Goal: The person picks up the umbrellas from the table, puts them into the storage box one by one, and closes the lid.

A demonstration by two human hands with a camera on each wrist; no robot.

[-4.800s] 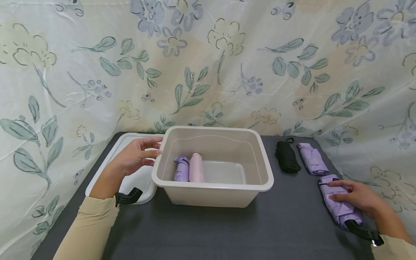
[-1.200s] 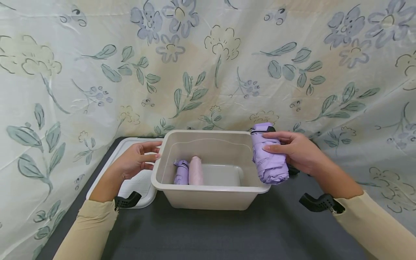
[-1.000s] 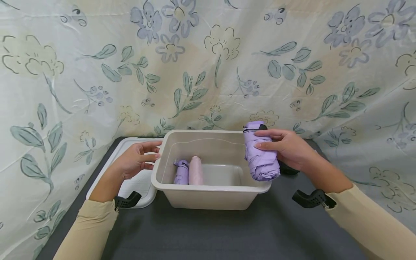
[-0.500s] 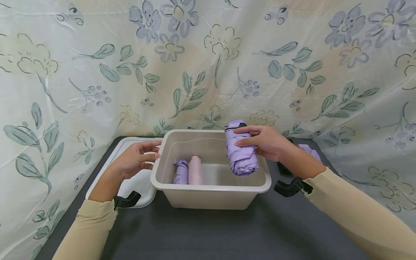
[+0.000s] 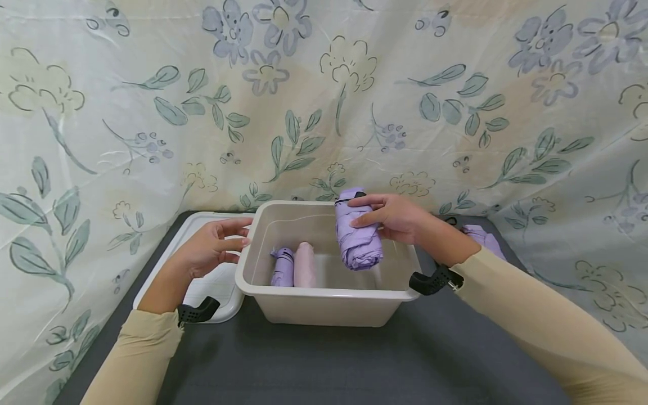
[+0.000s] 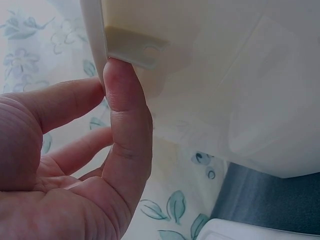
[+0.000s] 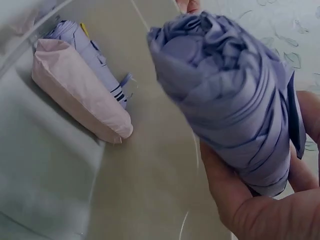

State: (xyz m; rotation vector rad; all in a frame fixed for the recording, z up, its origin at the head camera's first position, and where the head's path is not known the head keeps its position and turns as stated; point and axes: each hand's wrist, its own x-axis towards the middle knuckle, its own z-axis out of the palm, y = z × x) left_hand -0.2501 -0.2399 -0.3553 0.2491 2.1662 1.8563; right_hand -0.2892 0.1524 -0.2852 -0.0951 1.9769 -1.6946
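Note:
My right hand (image 5: 392, 216) grips a folded lilac umbrella (image 5: 356, 236), thumb on the near side, and holds it over the right half of a beige plastic bin (image 5: 329, 309). In the right wrist view the gathered end of this umbrella (image 7: 220, 85) points toward the camera. My left hand (image 5: 210, 247) pinches the bin's left rim; its fingertips sit at the rim (image 6: 95, 45) in the left wrist view. Inside the bin, on the left, a small lilac umbrella (image 5: 283, 269) lies beside a pink umbrella (image 5: 305, 267).
A white lid (image 5: 217, 292) lies left of the bin, partly behind the left forearm. Another lilac umbrella (image 5: 481, 236) is on the dark table (image 5: 324, 365) at the right, partly covered by my right arm. A floral curtain (image 5: 304, 112) hangs behind.
My right hand has picked up the lilac umbrella from the right of the table and carried it left, over the bin. My left hand has stayed at the rim.

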